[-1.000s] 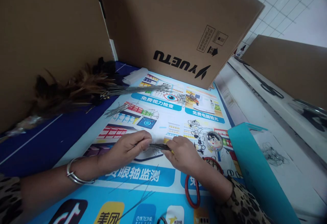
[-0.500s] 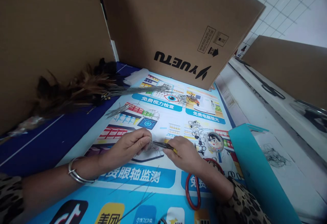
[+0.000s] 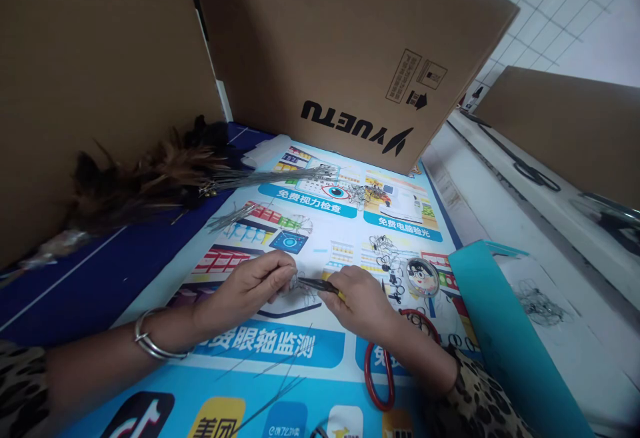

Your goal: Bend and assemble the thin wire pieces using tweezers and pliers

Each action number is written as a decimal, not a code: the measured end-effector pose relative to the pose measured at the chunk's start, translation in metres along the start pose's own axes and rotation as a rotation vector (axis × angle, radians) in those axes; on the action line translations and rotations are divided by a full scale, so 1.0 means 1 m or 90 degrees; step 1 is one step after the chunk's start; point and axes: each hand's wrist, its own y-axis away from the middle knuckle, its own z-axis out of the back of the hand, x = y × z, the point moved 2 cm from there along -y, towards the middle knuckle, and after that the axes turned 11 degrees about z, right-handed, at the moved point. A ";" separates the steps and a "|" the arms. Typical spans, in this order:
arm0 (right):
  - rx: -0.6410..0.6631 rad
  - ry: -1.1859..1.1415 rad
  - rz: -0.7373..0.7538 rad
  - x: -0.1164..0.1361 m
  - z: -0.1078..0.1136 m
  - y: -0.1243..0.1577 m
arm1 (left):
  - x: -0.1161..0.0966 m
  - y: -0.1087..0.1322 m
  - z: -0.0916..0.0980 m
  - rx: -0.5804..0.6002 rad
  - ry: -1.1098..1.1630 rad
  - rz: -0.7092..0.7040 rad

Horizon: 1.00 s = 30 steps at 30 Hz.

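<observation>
In the middle of the printed sheet my left hand is closed, pinching a bit of thin bent wire between thumb and forefinger. My right hand is wrapped round pliers with yellow-and-black handles. Their dark, narrow jaws point left and meet the wire beside my left fingertips. Fingers hide part of the wire, so its full shape is unclear. Under my right forearm lie red-handled scissors, partly covered. Loose straight wires are scattered in front of my hands.
Bundled wires and brown feathers lie at the back left. Tangled wire pieces and a round tin with a cartoon face are right of my hands. A teal box borders the right; a cardboard box stands behind.
Almost nothing differs. Both hands keep their grip in the same place, and the plier jaws and wire have shifted very slightly.
</observation>
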 end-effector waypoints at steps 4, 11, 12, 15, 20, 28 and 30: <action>0.005 0.005 -0.007 -0.001 0.000 0.000 | 0.000 0.001 -0.001 0.003 -0.007 0.010; 0.001 0.009 0.003 -0.001 -0.001 0.000 | 0.002 0.003 -0.001 -0.009 -0.007 0.019; 0.000 0.011 0.005 -0.001 -0.001 0.000 | 0.001 0.003 -0.001 -0.012 -0.008 0.016; 0.002 0.015 0.007 0.000 -0.001 0.000 | 0.000 0.002 -0.001 -0.014 -0.016 0.009; 0.004 0.016 0.014 0.001 -0.002 0.000 | -0.001 0.001 -0.001 -0.018 -0.039 -0.005; 0.012 0.029 0.010 0.002 -0.004 0.000 | -0.002 0.003 -0.002 -0.025 -0.087 -0.027; 0.018 0.033 0.008 0.002 -0.004 0.000 | -0.002 0.003 -0.002 -0.025 -0.097 -0.026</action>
